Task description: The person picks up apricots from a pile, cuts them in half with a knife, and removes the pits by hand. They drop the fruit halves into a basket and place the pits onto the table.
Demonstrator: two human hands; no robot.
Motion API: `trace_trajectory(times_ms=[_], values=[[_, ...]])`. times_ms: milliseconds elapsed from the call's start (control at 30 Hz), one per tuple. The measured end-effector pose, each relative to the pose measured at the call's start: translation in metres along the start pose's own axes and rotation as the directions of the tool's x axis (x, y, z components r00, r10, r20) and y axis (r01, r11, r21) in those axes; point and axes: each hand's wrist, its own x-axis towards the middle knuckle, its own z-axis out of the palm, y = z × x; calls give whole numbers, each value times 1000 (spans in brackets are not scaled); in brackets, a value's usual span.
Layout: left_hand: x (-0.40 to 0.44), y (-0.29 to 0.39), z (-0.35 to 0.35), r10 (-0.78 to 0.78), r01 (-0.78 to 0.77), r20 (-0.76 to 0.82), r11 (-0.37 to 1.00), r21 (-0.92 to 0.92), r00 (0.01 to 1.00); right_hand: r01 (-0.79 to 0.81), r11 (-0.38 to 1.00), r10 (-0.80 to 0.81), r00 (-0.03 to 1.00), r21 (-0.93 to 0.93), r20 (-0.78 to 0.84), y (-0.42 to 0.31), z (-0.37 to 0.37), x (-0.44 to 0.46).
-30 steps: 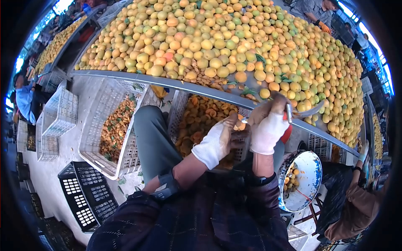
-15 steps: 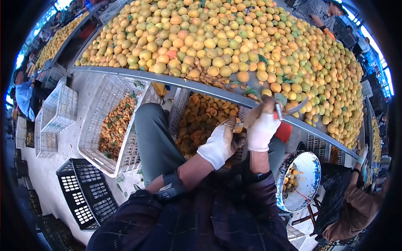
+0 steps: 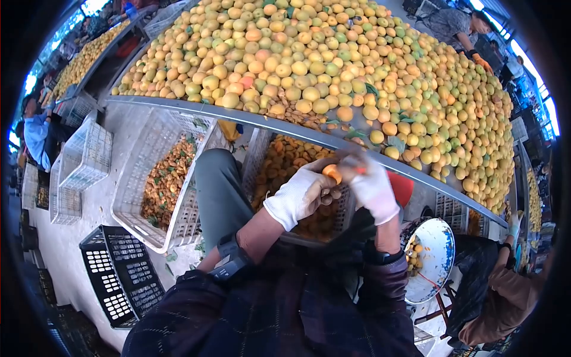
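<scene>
Yellow and green fruit (image 3: 285,59) covers the sloping table (image 3: 238,115) before me, heaped high at the back and thinning to bare metal near the edge, with a few leaves among it. Just below that edge, my white-gloved left hand (image 3: 304,193) pinches an orange fruit (image 3: 332,173) between thumb and fingers. It sits in front of my right hand (image 3: 372,185), above a crate (image 3: 252,157) of split fruit (image 3: 285,156) standing between my knees. My right hand, gloved too, is close against it and blurred; a bit of red shows at its fingers, but I cannot tell how those are closed or on what.

Left of my knee stands a bigger pale crate (image 3: 134,156) with brownish scraps (image 3: 169,181) in it, and nearer me a black crate (image 3: 125,273). By my right side is a white-and-blue bucket (image 3: 437,256) with some fruit inside. Next to it sits a co-worker in a brown sleeve (image 3: 505,300); across the table, another person wears an orange glove (image 3: 480,61).
</scene>
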Motion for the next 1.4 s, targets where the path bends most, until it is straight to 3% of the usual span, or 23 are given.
trace_trajectory(times_ms=[33,133,233,267,333,400,467,500,533,567,600,667,700,733,767,833,933,1000,1033,1167,1200,1267,1400], values=[[2,-1,2,41,-46,37,991,123,998,-88,990,100,990,-109,101,-13,1,-3],[4,-6,0,113,-109,-35,988,108,993,-60,991,77,987,122,-142,10,7,-4],[7,-8,3,81,-69,-149,994,83,986,-37,998,54,941,56,-333,-3,25,-13],[9,-10,3,65,-56,-173,997,54,983,74,990,-117,904,-120,-412,0,33,-12],[15,-17,1,86,-71,-198,994,84,976,-9,921,-171,889,-390,-425,-6,39,-22],[17,-28,-1,214,-162,-226,960,230,950,-37,886,-188,883,-462,-430,2,46,-24],[24,-30,2,411,-288,-208,847,446,888,78,946,-249,795,-314,-553,9,51,-17],[24,-29,3,487,-366,-138,789,494,862,-56,992,111,827,117,-551,13,46,-16],[24,-28,5,555,-442,-64,722,533,829,-199,834,436,809,515,-394,16,40,-14],[17,-14,13,495,-408,-47,762,503,867,-255,603,604,765,756,-223,2,35,-18],[18,0,17,534,-426,-50,724,542,844,-236,549,621,757,802,-202,8,39,-21],[48,34,-1,797,-579,20,422,698,604,-352,627,575,811,695,-108,18,37,-33],[59,56,-10,808,-402,30,260,878,588,-306,746,544,792,591,-276,65,56,-35],[64,76,-4,851,-133,162,-110,985,499,-193,881,360,866,432,-348,52,59,-39],[79,86,-7,837,56,132,-189,980,531,-202,881,366,864,428,-346,65,64,-45],[102,94,2,770,86,152,-259,962,620,-205,880,369,862,428,-347,72,65,-49],[147,77,21,609,139,185,-445,885,771,-254,696,472,866,671,-163,58,53,-52],[184,62,22,521,150,208,-563,813,828,-348,716,535,830,605,-156,68,44,-55],[197,55,17,566,150,274,-590,793,777,-304,733,510,837,609,-196,73,41,-56],[174,64,29,529,-23,344,-521,853,776,-246,695,543,796,676,-269,59,9,-51],[159,63,32,522,-26,350,-529,848,777,-81,782,396,831,617,-392,41,0,-40],[127,56,34,562,-461,502,-226,858,658,-249,624,568,795,741,-211,8,-24,-31],[67,23,39,559,-605,547,-98,790,623,-248,553,518,850,795,-95,-3,-21,-7]])
